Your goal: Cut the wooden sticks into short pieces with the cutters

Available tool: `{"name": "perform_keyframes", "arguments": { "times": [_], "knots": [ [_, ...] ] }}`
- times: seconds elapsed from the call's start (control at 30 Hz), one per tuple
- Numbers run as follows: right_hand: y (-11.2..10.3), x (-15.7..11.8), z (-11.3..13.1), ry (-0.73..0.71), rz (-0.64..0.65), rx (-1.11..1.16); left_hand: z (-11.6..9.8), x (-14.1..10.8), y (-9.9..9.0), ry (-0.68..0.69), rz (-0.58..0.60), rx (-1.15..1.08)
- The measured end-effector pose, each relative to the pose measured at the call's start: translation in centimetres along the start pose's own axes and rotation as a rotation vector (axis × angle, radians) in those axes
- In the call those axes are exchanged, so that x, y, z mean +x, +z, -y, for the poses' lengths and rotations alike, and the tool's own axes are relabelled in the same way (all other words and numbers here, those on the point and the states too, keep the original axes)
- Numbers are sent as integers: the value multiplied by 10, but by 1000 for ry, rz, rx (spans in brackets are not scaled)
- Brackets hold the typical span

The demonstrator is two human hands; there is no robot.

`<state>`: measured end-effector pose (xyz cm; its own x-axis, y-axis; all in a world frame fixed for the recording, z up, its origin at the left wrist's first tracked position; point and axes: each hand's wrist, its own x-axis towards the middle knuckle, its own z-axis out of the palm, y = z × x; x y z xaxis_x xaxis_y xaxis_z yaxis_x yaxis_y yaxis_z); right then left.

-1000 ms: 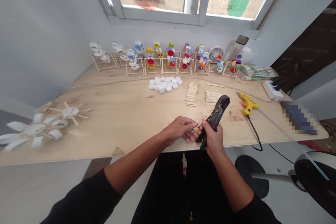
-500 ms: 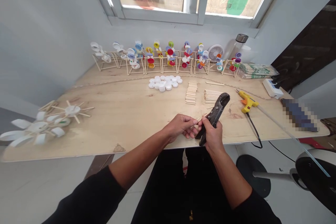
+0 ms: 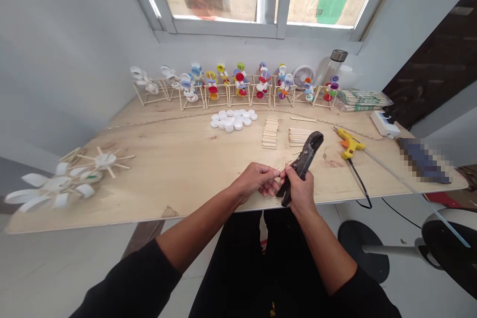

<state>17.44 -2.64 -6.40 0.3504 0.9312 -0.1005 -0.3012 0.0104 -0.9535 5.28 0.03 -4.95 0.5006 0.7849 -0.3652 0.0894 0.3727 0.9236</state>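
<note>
My right hand (image 3: 301, 191) is wrapped round a black hand cutter (image 3: 310, 151), its head pointing up and away over the table. The thumb of this hand rests near the cutter's side. Close on its left, my left hand (image 3: 261, 181) is closed in a pinch, fingertips meeting the right hand's. A thin wooden stick (image 3: 282, 171) shows faintly between the fingertips, mostly hidden. Just beyond the hands lie two rows of short cut sticks, one pile (image 3: 270, 133) on the left and another (image 3: 299, 137) partly behind the cutter.
White bottle caps (image 3: 234, 120) are grouped mid-table. Stick frames with coloured cap wheels (image 3: 240, 82) line the back. A yellow glue gun (image 3: 349, 144), power strip (image 3: 385, 124) and bagged sticks (image 3: 363, 101) are at right. White wheel pieces (image 3: 57, 184) lie at far left.
The camera view has shifted slightly. Both hands keep nearly the same position, with the cutter still in the right hand and the left still pinching.
</note>
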Motion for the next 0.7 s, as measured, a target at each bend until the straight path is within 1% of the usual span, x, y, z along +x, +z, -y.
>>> {"name": "perform_keyframes", "arguments": {
  "times": [0.17, 0.27, 0.4, 0.57, 0.63, 0.7],
  "knots": [
    [0, 1, -1, -4, -10, -12, 9, 1, 6, 94, -70, 35],
    [-1, 1, -1, -10, -14, -23, 13, 1, 9, 127, -109, 64],
    [0, 0, 1, -14, -6, -25, 13, 0, 10, 173, -123, 148],
    [-1, -1, 3, -11, 24, 2, 9, -3, 9, 281, -137, 280],
    [-2, -2, 5, -11, 46, 17, 7, -4, 9, 265, -139, 242],
    [-5, -3, 7, -5, 70, 31, 5, -5, 6, 206, -126, 134]
  ]
}}
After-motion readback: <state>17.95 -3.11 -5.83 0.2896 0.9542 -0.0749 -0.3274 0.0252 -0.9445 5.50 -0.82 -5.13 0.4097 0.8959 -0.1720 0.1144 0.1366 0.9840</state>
